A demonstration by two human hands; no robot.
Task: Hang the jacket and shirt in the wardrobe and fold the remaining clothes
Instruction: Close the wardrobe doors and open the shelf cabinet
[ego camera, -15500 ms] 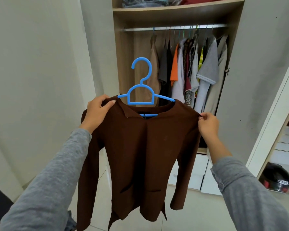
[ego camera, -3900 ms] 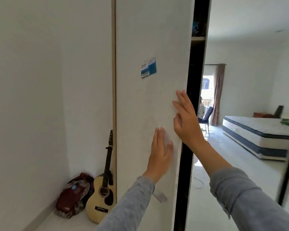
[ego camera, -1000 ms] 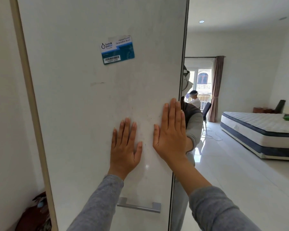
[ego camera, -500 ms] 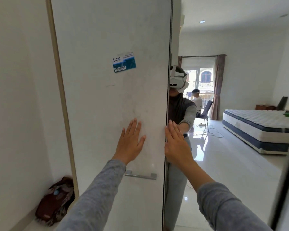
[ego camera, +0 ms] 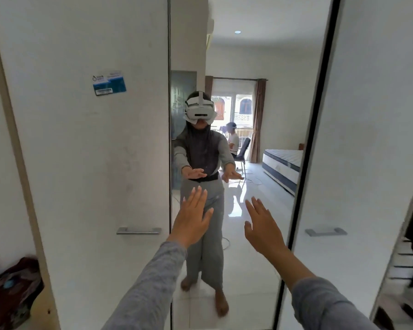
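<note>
Both hands have come off the wardrobe door (ego camera: 93, 163): left hand (ego camera: 192, 219) and right hand (ego camera: 260, 225) now hover before the mirror (ego camera: 267, 110), fingers straight and spread, holding nothing. The door stands shut beside them; shirt and jacket are out of sight.

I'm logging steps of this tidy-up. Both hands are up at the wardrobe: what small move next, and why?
The white door looks shut beside the mirror, and the left hand and right hand are open, holding nothing; so probably lower them and turn to the clothes left to fold.
</note>
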